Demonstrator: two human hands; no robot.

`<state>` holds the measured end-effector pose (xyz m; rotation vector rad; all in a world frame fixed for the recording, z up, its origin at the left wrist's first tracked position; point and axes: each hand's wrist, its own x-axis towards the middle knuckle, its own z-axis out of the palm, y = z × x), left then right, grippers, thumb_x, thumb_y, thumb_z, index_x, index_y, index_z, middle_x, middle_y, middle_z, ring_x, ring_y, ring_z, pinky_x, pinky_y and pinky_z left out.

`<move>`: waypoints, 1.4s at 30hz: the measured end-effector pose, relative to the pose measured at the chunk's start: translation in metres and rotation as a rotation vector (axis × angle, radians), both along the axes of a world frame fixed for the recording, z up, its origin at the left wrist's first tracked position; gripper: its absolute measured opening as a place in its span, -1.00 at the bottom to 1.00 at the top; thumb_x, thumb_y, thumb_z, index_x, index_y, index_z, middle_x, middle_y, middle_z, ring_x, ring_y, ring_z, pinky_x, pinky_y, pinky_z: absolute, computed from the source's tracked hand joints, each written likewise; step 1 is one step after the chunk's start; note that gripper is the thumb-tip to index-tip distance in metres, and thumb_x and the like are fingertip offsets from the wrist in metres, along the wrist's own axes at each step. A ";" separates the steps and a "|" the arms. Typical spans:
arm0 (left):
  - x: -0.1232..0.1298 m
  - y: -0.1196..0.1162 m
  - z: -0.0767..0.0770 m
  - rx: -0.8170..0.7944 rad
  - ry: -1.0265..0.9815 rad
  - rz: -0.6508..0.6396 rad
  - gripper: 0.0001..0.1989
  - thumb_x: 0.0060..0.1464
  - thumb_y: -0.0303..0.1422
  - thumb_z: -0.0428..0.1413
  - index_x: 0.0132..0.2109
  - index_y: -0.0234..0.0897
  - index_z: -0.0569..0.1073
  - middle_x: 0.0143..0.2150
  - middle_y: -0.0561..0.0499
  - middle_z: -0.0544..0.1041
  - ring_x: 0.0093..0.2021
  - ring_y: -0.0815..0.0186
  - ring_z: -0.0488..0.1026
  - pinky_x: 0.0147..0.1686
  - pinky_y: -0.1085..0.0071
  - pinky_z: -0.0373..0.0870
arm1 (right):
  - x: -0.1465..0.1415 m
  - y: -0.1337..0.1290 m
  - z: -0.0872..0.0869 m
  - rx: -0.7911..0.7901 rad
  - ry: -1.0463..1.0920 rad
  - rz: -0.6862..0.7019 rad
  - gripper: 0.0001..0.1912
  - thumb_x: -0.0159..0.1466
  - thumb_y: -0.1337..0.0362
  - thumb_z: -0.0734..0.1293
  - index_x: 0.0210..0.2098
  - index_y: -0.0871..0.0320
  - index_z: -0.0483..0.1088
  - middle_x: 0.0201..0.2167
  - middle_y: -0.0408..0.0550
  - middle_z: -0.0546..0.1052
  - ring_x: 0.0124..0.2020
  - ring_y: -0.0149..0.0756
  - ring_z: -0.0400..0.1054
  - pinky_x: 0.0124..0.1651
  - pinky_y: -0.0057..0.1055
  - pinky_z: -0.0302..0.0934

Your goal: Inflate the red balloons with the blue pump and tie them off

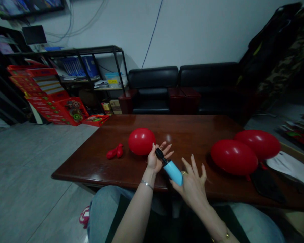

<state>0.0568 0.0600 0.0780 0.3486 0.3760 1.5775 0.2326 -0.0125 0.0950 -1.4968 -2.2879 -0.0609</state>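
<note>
My left hand (155,159) has its thumb up and fingers stretched out, with the black end of a light-blue balloon pump (173,172) between thumb and palm. My right hand (194,180) holds the pump's blue body at the lower end between thumb and palm, its other fingers spread. Just beyond my left thumb, and seemingly touching it, sits an inflated red balloon (142,141); whether its neck is held is hidden. Left of it on the table lies a small, barely filled red balloon (115,152).
Two inflated red balloons (233,157) rest at the right of the brown table (96,168), beside a dark flat object (267,185) and a white item (291,165). Black sofas (154,81) stand behind. Stacked red boxes (48,98) and a shelf are at left.
</note>
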 end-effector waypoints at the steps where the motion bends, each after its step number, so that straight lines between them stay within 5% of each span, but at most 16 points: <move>1: 0.000 0.000 -0.001 -0.014 0.009 0.007 -0.71 0.26 -0.14 0.05 -0.34 -0.25 0.32 0.04 -0.07 0.54 0.19 0.01 0.42 0.18 -0.10 0.29 | -0.004 0.002 0.000 -0.004 0.006 0.000 -0.64 0.18 0.01 0.33 -0.30 0.19 0.56 0.33 0.08 0.25 0.43 0.16 -0.21 0.36 0.24 -0.44; 5: -0.006 0.002 -0.003 -0.042 0.030 0.054 -0.71 0.26 -0.16 0.06 -0.35 -0.25 0.31 0.02 -0.06 0.54 0.15 0.04 0.45 0.16 0.00 0.33 | -0.004 -0.004 -0.010 -0.022 0.029 -0.010 -0.62 0.17 -0.01 0.34 -0.27 0.18 0.56 0.32 0.07 0.26 0.43 0.15 -0.20 0.36 0.24 -0.41; 12: -0.013 0.003 -0.005 -0.049 0.064 0.006 -0.73 0.28 -0.19 0.03 -0.33 -0.26 0.33 -0.08 -0.05 0.57 0.15 0.01 0.45 0.13 -0.13 0.30 | 0.024 -0.031 -0.029 -0.027 0.024 -0.060 -0.69 0.14 0.01 0.37 -0.33 0.11 0.55 0.30 0.03 0.30 0.44 0.11 -0.19 0.36 0.23 -0.38; 18: -0.011 0.003 -0.006 -0.112 0.026 0.110 -0.74 0.29 -0.22 0.02 -0.33 -0.26 0.35 -0.28 0.01 0.58 -0.07 0.17 0.58 0.16 0.02 0.31 | 0.037 -0.050 -0.035 -0.023 -0.002 -0.059 -0.68 0.12 -0.02 0.37 -0.32 0.09 0.56 0.28 0.04 0.33 0.42 0.13 -0.13 0.36 0.23 -0.37; 22: 0.000 0.000 -0.010 -0.135 0.004 0.073 -0.75 0.27 -0.22 0.06 -0.35 -0.26 0.33 -0.25 0.01 0.57 -0.03 0.16 0.57 0.15 0.06 0.34 | 0.030 -0.042 -0.033 -0.046 0.013 -0.060 -0.68 0.17 0.00 0.33 -0.36 0.11 0.56 0.28 0.06 0.32 0.44 0.12 -0.18 0.36 0.23 -0.38; 27: 0.018 -0.007 -0.015 -0.129 0.004 0.046 -0.73 0.26 -0.20 0.08 -0.36 -0.26 0.33 -0.46 0.09 0.45 -0.17 0.20 0.60 0.17 0.05 0.35 | 0.006 -0.016 -0.023 -0.056 0.038 -0.045 -0.64 0.19 0.00 0.32 -0.31 0.16 0.56 0.31 0.07 0.28 0.44 0.13 -0.20 0.36 0.22 -0.38; 32: 0.005 0.000 -0.015 -0.104 0.032 0.177 -0.73 0.28 -0.27 0.06 -0.39 -0.26 0.31 -0.55 0.15 0.35 -0.38 0.35 0.55 0.19 0.14 0.35 | 0.001 -0.017 -0.025 -0.072 0.058 -0.038 -0.63 0.17 -0.02 0.33 -0.30 0.14 0.56 0.31 0.06 0.28 0.43 0.13 -0.19 0.36 0.23 -0.39; 35: -0.007 0.005 -0.014 -0.113 0.027 0.230 -0.78 0.25 -0.30 0.09 -0.36 -0.25 0.32 -0.54 0.15 0.35 -0.31 0.31 0.57 0.18 0.12 0.35 | 0.013 -0.029 -0.033 -0.061 0.049 -0.035 -0.65 0.17 -0.01 0.34 -0.30 0.12 0.56 0.29 0.05 0.31 0.43 0.13 -0.17 0.36 0.22 -0.38; 38: -0.014 0.006 -0.012 -0.144 0.020 0.245 -0.79 0.27 -0.31 0.06 -0.35 -0.25 0.31 -0.51 0.13 0.37 -0.29 0.31 0.56 0.11 0.15 0.40 | 0.028 -0.043 -0.041 -0.034 0.015 -0.041 -0.67 0.14 -0.02 0.36 -0.30 0.09 0.56 0.27 0.03 0.33 0.43 0.12 -0.15 0.36 0.21 -0.36; 42: -0.014 0.003 -0.010 -0.128 -0.028 0.200 -0.76 0.31 -0.31 0.02 -0.36 -0.24 0.26 -0.54 0.19 0.27 -0.58 0.50 0.30 -0.23 0.41 0.45 | 0.038 -0.050 -0.043 -0.011 -0.015 -0.059 -0.67 0.12 -0.03 0.36 -0.31 0.07 0.56 0.27 0.00 0.33 0.42 0.11 -0.14 0.37 0.19 -0.33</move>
